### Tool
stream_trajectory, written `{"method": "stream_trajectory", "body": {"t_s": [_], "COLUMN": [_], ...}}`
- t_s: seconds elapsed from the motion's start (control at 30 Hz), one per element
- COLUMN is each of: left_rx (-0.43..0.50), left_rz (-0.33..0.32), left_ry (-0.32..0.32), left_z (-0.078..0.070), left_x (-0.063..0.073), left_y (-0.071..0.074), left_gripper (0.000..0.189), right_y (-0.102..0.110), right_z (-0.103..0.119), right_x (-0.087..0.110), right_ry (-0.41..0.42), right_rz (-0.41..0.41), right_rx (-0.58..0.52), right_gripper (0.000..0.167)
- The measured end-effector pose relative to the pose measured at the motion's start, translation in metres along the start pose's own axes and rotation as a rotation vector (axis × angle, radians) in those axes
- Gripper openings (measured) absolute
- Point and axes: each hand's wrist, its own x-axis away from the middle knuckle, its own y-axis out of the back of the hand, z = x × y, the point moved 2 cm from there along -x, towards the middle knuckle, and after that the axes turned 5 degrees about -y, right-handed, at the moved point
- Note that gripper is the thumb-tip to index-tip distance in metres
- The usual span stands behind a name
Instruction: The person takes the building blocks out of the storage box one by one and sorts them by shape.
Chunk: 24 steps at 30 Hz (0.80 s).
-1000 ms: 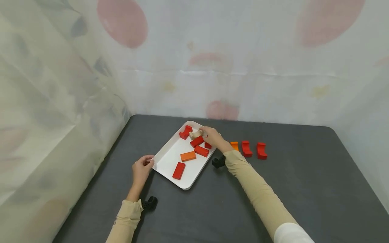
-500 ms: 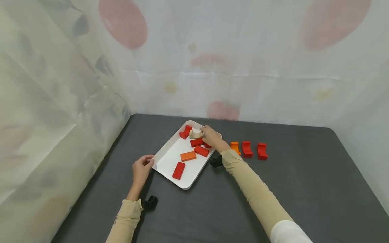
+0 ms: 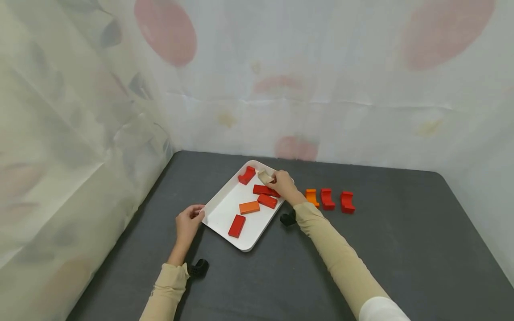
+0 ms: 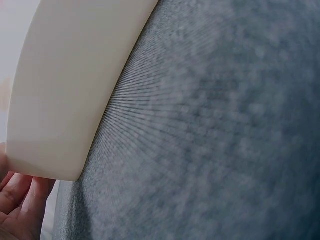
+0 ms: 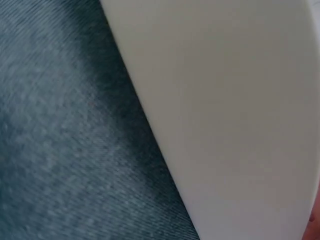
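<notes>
"Surface, room?"
"We see a grey table (image 3: 401, 249), patterned cloth (image 3: 341, 133) behind. The left hand (image 3: 188, 227) pinches the white tray (image 3: 218, 214); the right hand (image 3: 285, 185) pinches a pale block (image 3: 264, 177) over it."
"Pointing?"
"Long axis slants, lower end at the right hand."
</notes>
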Motion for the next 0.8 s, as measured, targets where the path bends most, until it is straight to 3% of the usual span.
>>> {"method": "stream_trajectory", "body": {"t_s": [0.2,0.4,0.53,0.8], "left_rx": [0.0,0.031,0.031,0.016], "left_rz": [-0.006,-0.006,-0.004,-0.014], "left_ry": [0.0,0.01,0.006,0.038], "left_z": [0.001,0.0,0.0,0.002], "left_x": [-0.003,-0.002,-0.003,-0.001], "left_y": [-0.002,-0.002,0.0,0.006], "left_gripper": [0.012,0.013,0.013,0.013], "right_y": [0.001,0.003,0.008,0.027], "right_z": [0.0,-0.001,0.001,0.003], "right_x": [0.002,0.009,0.016,0.033], "right_ry": [-0.005,-0.019,-0.007,0.01], "right_rz": [-0.051,-0.093,-0.149,-0.27], "right_rx": [-0.025,-0.149,-0.249,-0.307], "right_gripper": [0.023,0.023,0.024,0.025]}}
